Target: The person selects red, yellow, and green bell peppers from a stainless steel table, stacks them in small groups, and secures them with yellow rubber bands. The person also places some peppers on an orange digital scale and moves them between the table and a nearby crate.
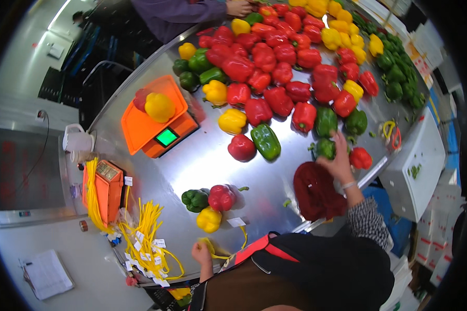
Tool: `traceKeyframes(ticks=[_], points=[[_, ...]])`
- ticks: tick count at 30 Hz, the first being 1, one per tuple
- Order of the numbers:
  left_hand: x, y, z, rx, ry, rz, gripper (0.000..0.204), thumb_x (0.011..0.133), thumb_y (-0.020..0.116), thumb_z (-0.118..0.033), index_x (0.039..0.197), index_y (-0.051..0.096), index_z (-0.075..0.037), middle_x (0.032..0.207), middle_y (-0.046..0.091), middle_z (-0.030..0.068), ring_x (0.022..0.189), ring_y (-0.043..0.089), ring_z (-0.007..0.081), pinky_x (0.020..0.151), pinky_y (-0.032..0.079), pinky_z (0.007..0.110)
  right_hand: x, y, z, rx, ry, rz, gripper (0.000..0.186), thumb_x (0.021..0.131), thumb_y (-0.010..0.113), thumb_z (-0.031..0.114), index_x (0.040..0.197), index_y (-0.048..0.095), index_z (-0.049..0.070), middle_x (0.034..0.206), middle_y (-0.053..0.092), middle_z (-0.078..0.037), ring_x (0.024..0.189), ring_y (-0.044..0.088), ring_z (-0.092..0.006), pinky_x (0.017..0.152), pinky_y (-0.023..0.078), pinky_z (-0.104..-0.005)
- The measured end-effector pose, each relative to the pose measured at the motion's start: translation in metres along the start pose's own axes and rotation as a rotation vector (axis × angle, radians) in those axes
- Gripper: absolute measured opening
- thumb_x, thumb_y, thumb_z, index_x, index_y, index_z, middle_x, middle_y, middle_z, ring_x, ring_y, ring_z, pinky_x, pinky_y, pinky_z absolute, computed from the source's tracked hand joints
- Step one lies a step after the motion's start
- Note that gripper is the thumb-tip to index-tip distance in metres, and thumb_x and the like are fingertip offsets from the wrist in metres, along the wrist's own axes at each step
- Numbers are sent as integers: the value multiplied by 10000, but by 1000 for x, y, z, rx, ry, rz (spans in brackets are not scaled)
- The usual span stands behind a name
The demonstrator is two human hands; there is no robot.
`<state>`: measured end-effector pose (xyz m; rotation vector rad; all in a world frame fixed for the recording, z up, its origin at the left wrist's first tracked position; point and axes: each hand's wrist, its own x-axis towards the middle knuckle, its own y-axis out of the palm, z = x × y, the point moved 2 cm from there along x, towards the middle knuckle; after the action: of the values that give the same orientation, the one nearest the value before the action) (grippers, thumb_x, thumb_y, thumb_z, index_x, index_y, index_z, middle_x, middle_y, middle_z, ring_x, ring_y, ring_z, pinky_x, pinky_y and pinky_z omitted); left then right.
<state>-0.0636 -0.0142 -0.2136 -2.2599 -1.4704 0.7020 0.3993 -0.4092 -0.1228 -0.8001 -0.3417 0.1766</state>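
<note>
One green pepper (324, 150) lies against the right grip (340, 164).

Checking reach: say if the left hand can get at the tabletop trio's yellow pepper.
Probably yes: only tabletop shows between the left hand and the yellow pepper, though that hand holds a yellow strap.

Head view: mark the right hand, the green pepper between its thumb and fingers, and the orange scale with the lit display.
Right hand (341, 163), head view: back of the hand.
Green pepper (324, 149), head view: visible side.
Orange scale (142, 131), head view: bare tray surface.
</note>
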Motion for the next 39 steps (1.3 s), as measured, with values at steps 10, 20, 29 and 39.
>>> traceKeyframes(ticks=[10,20,29,39], points=[[-10,7,-27,45,-63,-48,100,783,626,-77,724,595,-4,630,568,3,588,482,79,547,427,275,93,15,22,-183,-59,-78,848,660,816,54,1397,400,110,1481,305,-190,1333,357,-400,1086,357,-417],[-11,2,-32,99,9,4,194,786,638,-96,657,513,-23,591,463,-11,570,414,79,511,373,286,194,53,157,25,-435,-109,393,728,730,91,1100,613,43,1261,536,-196,1182,503,-385,992,432,-431],[-31,-45,-225,-262,153,294,67,843,671,-28,858,609,-12,752,596,5,653,536,60,573,439,220,-19,126,324,944,-781,896,651,721,803,378,1235,558,63,1203,583,-127,1120,562,-309,975,442,-387],[-51,-70,-245,-516,498,209,156,903,612,-87,1051,577,-55,971,557,15,852,572,104,730,496,238,-92,93,363,1918,293,1360,203,952,586,271,864,571,89,712,550,6,589,504,-117,601,439,-280]])
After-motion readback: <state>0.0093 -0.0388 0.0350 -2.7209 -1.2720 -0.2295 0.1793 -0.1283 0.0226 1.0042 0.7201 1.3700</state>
